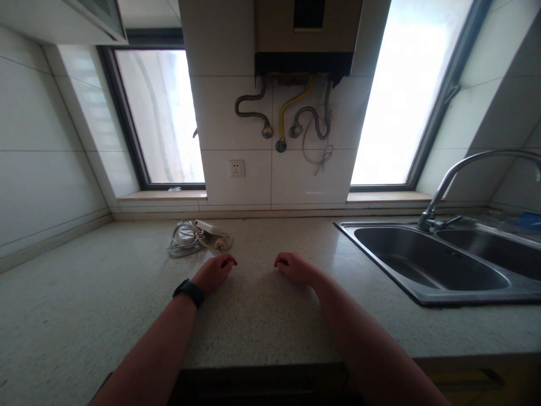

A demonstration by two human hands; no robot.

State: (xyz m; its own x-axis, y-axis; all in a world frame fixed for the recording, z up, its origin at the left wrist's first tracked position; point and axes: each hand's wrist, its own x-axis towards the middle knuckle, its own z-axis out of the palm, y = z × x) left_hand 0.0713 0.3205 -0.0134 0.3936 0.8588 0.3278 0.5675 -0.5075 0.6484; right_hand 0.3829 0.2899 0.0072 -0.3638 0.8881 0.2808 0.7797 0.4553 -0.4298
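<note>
Bare countertop (pixel 84 293) spreads left and near; a coiled power strip (pixel 200 237) lies far-left, and the sink (pixel 426 265) blocks the right.

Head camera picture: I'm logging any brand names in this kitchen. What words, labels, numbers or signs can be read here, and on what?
None can be read.
Beige wall-mounted water heater: dark panel, no legible text.
White wall socket: no marking visible.
White power strip with coiled cable: any print too small to read.
Black wristband by the left hand: blank from here.
Right hand rests on the speckled stone countertop, holding nothing.
</note>
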